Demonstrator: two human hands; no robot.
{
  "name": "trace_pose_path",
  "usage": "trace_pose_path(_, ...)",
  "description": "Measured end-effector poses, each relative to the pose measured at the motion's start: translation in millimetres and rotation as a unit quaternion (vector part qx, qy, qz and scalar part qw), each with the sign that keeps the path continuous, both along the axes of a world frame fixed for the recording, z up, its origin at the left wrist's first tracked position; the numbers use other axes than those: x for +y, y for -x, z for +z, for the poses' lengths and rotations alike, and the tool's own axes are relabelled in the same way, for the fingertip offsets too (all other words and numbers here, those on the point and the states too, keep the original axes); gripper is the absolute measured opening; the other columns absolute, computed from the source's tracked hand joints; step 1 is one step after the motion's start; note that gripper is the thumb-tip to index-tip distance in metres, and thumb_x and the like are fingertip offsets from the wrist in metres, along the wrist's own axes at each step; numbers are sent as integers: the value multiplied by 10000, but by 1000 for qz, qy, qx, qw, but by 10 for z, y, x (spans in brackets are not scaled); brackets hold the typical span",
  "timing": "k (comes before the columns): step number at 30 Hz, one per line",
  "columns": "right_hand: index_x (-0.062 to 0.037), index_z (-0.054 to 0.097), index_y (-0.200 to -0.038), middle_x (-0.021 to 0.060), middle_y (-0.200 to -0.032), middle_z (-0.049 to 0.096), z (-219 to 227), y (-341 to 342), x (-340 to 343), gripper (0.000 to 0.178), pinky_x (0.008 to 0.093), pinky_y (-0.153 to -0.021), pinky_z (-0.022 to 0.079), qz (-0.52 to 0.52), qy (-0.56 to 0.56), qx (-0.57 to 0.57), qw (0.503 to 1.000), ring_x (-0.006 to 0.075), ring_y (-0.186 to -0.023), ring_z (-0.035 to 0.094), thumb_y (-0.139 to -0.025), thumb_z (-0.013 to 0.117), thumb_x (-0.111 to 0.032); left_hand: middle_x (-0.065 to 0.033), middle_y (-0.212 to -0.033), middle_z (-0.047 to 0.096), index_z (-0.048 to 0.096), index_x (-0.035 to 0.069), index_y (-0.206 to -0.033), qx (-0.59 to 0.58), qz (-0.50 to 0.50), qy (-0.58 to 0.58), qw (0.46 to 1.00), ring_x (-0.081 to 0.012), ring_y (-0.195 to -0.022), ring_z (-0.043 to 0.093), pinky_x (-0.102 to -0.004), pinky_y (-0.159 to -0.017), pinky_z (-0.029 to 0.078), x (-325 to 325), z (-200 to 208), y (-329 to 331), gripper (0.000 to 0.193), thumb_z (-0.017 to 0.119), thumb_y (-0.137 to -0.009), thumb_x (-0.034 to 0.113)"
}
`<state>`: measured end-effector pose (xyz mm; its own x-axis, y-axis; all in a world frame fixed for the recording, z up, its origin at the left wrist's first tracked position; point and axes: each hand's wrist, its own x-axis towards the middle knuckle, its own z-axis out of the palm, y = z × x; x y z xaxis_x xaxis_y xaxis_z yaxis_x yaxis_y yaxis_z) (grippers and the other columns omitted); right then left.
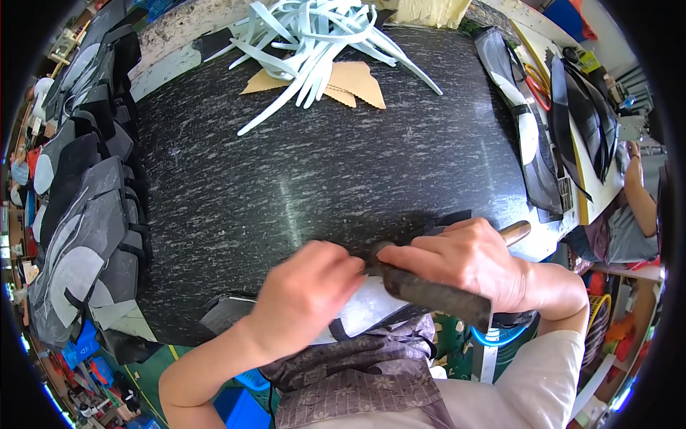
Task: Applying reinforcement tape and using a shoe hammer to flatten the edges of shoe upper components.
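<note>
My right hand (471,261) is wrapped round a hammer with a dark, worn metal head (443,297) and a wooden handle (516,232); its forefinger lies along the head. Under the hammer and my left hand (307,297), a flat black-and-grey piece with a pale patch (368,307) lies at the table's near edge. My left hand, slightly blurred, is closed with its fingertips curled down by the piece's upper edge, near the hammer head. Whatever its fingers pinch is hidden. Part of the piece is covered by both hands.
Pale blue strips (314,36) lie heaped over tan card pieces (354,80) at the table's far side. Stacked black-and-grey pieces (93,243) line the left edge. More such pieces (525,129) and orange-handled scissors (537,86) lie right. Another person's arm (637,186) shows far right.
</note>
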<state>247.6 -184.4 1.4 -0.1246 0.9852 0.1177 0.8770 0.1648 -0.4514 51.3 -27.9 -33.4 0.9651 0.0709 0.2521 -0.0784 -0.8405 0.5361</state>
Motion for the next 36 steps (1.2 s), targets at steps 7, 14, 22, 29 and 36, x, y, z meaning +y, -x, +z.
trace_pose_path(7,-91,628,-1106,19,-663,555,28,68,34,309,362,-442,494,-2,-38,49,998,209,-534,640,-820,656,-207,-89,-908,613,714,3,-975,-29,4,-25,999,-234,-758,623,-339,-616,522,-16,-81,246,242,764,-744,52)
trace_pose_path(14,-92,614,-1140,37,-689,567,63,215,124,313,374,-464,514,39,30,-28,998,230,-561,657,-841,631,-184,-86,-921,611,687,-41,-1002,-81,-37,-190,978,-202,-820,616,-292,-654,506,-39,-121,308,292,683,-732,71)
trace_pose_path(22,-93,630,-1099,32,-670,527,57,272,225,299,347,-478,510,-1,-43,20,999,202,-559,645,-848,647,-254,-114,-954,624,707,-23,-1000,-88,-7,-75,993,-267,-820,625,-379,-680,535,18,-154,504,313,737,-698,53)
trace_pose_path(29,-95,616,-1031,27,-671,539,37,472,284,217,358,-441,498,49,5,-36,998,213,-527,636,-850,634,-213,-126,-973,614,687,-72,-1046,-106,-16,-115,987,-237,-833,621,-334,-715,540,36,-165,577,334,701,-749,79)
trace_pose_path(36,-88,598,-998,26,-669,540,75,548,400,207,352,-425,492,47,-17,9,999,211,-515,632,-830,640,-202,-107,-914,623,698,-34,-993,-100,39,-79,991,-258,-748,612,-394,-661,509,62,-190,781,328,819,-714,88)
